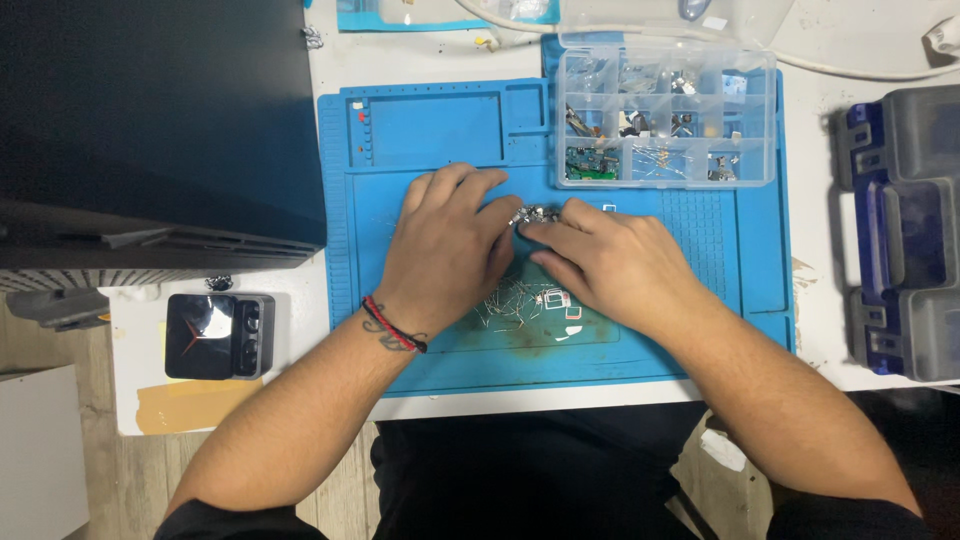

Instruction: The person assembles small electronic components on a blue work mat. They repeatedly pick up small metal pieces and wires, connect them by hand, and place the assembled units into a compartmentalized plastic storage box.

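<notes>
Pinching a small metal part (533, 213) mid-mat (440, 350), both left hand (447, 250) and right hand (610, 262) were engaged (assembly judged underway); a steady grip was needed.

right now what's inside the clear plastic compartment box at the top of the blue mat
The clear plastic compartment box holds small electronic parts: a green circuit board piece in the lower-left cell and tiny metal bits elsewhere. Several cells look empty. The exact parts are too small to tell, and nothing covers them.

Clear compartment box (665, 118); grey case (905, 230), perhaps tools.
</notes>
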